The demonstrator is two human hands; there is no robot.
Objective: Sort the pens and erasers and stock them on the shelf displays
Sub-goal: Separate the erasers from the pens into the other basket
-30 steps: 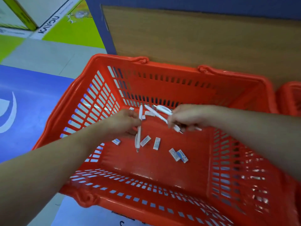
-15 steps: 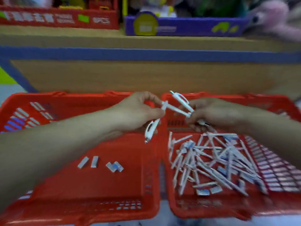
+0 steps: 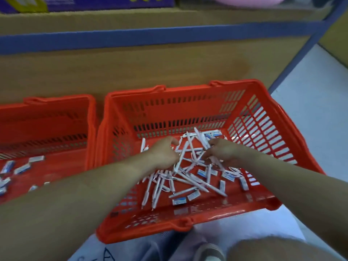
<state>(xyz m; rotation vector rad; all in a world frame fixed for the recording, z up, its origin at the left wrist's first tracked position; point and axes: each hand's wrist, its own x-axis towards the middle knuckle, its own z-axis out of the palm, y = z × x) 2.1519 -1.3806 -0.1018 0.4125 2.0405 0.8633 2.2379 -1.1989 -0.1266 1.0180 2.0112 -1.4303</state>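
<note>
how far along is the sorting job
Early. Done: some erasers lie apart in the left basket. In hand: the left hand grips a pen; the right hand reaches into the mixed pile of pens and erasers. Left: that pile in the right basket, plus stocking the shelf.

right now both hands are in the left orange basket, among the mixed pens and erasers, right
Wrong basket. The head view shows the left hand and right hand in the right basket, among the mixed pens and erasers; neither hand is in the left basket.
</note>
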